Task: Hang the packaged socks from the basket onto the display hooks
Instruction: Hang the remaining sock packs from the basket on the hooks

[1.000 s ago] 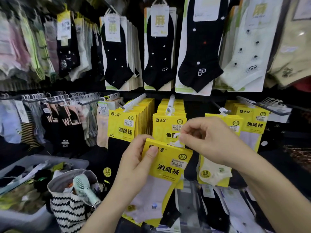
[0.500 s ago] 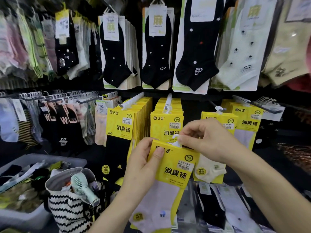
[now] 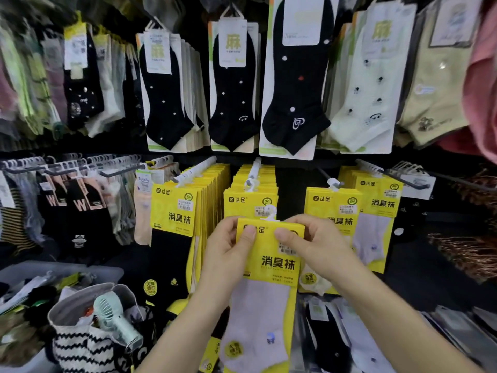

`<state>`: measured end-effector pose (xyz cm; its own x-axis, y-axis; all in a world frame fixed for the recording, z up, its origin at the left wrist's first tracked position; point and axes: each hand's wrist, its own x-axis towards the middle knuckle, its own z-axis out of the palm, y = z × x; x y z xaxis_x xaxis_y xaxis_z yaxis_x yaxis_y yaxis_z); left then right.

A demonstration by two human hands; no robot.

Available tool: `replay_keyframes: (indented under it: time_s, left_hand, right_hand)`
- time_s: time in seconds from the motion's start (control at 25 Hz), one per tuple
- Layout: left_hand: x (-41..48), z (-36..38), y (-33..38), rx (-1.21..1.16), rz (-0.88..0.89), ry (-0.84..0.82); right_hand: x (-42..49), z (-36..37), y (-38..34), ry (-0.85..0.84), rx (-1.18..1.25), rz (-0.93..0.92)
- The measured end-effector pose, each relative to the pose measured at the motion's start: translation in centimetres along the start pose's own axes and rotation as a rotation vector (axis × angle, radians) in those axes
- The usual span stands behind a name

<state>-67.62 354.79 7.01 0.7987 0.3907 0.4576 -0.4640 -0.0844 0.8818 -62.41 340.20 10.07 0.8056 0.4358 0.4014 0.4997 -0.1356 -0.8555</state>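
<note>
A dark shop wall (image 3: 293, 179) is crowded with hanging socks. Low on the left sit a grey bin (image 3: 67, 267) and a striped bag (image 3: 78, 348). The pack (image 3: 271, 254) is held before the middle hook (image 3: 255, 168), upright, long axis vertical, with its white hanger up and the sock toe down. The left hand (image 3: 226, 254) and right hand (image 3: 320, 246) pinch the card's top corners, thumbs in front and fingers (image 3: 309, 222) curled behind.
</note>
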Motion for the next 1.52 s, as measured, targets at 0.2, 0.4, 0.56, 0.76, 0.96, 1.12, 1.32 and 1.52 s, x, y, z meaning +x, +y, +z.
replay_keyframes:
  time_s: [0.2, 0.4, 0.56, 0.76, 0.96, 1.12, 1.32, 1.52]
  left_hand:
    - [4.6, -0.7, 1.0, 0.084, -0.019, 0.087]
    - [6.6, -1.1, 0.1, 0.142, -0.051, 0.125]
    - [6.1, -1.8, -1.2, 0.222, -0.021, 0.2]
    - [5.6, -2.1, -1.1, 0.326, 0.169, 0.168]
    - [6.1, -1.7, -0.6, 0.423, 0.224, 0.149]
    - [6.2, -1.9, -0.9, 0.395, 0.19, 0.195]
    - [6.5, -1.7, -2.2, 0.447, 0.114, 0.09]
    - [4.6, -2.5, -3.8, 0.391, 0.081, -0.015]
  right_hand:
    - [4.0, 2.7, -0.4, 0.221, 0.2, -0.007]
    - [5.9, 3.7, 0.3, 0.256, 0.129, 0.007]
    - [6.5, 4.4, 0.9, 0.266, 0.001, -0.002]
    - [5.9, 4.5, 1.4, 0.316, 0.076, -0.033]
    - [5.7, 3.9, 1.4, 0.331, 0.096, -0.036]
    - [7.1, 3.7, 1.3, 0.308, 0.054, -0.048]
    - [7.9, 4.3, 2.3, 0.297, -0.102, -0.071]
    - [6.1, 4.8, 3.5, 0.324, -0.106, -0.05]
